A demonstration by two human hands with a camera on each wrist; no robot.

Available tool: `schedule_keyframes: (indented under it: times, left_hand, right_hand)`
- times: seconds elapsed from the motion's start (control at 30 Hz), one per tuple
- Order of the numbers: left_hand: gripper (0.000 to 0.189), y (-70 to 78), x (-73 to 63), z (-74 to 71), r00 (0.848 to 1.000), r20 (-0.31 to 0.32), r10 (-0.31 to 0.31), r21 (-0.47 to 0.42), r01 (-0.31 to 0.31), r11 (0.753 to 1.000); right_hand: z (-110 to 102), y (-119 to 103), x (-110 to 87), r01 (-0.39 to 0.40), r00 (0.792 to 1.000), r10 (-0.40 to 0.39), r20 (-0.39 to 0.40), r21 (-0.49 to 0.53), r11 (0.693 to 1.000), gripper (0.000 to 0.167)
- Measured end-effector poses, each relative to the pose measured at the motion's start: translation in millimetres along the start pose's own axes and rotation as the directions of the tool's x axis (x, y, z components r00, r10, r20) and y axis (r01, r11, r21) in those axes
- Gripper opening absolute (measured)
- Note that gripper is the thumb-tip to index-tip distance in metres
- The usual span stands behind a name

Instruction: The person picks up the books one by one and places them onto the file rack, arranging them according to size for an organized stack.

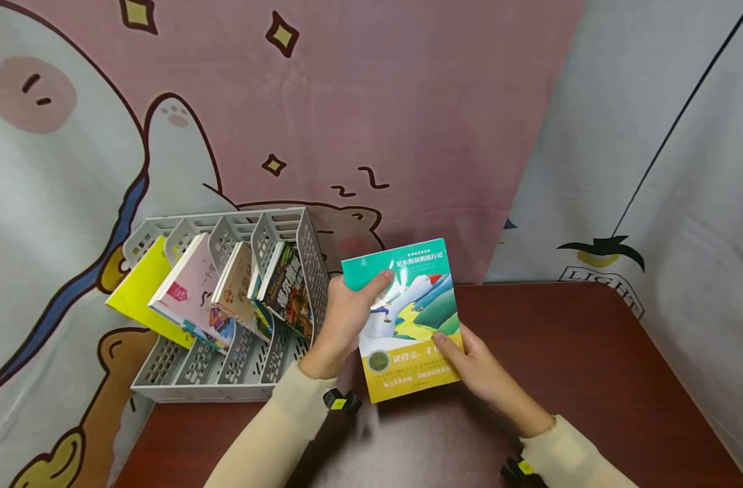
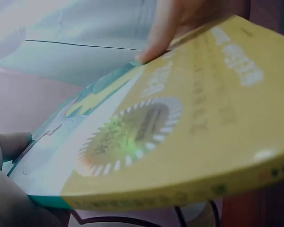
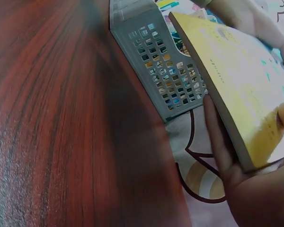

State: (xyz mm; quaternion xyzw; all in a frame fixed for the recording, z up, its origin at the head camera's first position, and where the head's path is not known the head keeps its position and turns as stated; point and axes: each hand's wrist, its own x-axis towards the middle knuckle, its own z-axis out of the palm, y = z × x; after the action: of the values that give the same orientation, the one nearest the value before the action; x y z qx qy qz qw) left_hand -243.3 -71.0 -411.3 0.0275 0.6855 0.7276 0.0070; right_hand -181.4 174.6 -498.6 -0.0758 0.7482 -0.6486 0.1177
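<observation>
Both hands hold a paperback book (image 1: 411,322) above the table, its cover teal at the top, yellow at the bottom, with a white goose picture. My left hand (image 1: 347,315) grips its left edge, thumb lying over the cover near the top. Lower on the opposite side, my right hand (image 1: 484,369) pinches the edge with the thumb on the front. In the left wrist view the book's spine edge and a round shiny seal (image 2: 130,135) face the camera. The right wrist view shows the fingers (image 3: 217,132) of the right hand behind the book.
Left of the hands, a grey perforated rack (image 1: 209,393) with several slots stands on the dark red table (image 1: 560,352). It holds a yellow book (image 1: 142,291), a pink book (image 1: 188,288), a tan book (image 1: 240,285) and a dark comic-like book (image 1: 289,288). A printed cloth (image 1: 438,135) hangs behind.
</observation>
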Motion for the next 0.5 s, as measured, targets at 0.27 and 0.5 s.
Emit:
schedule_keyframes:
  times: [0.27,0.5]
  left_hand:
    - [0.033,21.7,-11.6,-15.2,0.984,-0.047,0.17,0.041,-0.168,0.985]
    - [0.03,41.3,-22.9,-43.6,0.941,-0.132,0.312,0.107,-0.299,0.948]
  right_hand:
    - [0.1,13.0,3.6,-0.039,0.988,0.026,0.151,0.088,0.995,0.051]
    - [12.6,16.3,9.5,-0.099,0.975,0.085,0.205,0.057,0.993,0.042]
